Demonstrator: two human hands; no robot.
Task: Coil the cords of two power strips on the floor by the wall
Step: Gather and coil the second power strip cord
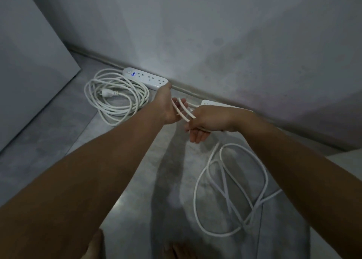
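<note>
Both hands clasp loops of thin white power-strip cord (pixel 184 109): left hand (pixel 166 105) loosely curled, right hand (pixel 207 121) pinching; strands run left-right along the wall.

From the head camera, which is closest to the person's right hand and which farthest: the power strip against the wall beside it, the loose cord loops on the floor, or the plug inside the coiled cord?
1. Second power strip: by the wall, right behind the right hand.
2. Loose cord loops: on the floor below the hand.
3. Plug: far left, inside the coiled cord.
</note>
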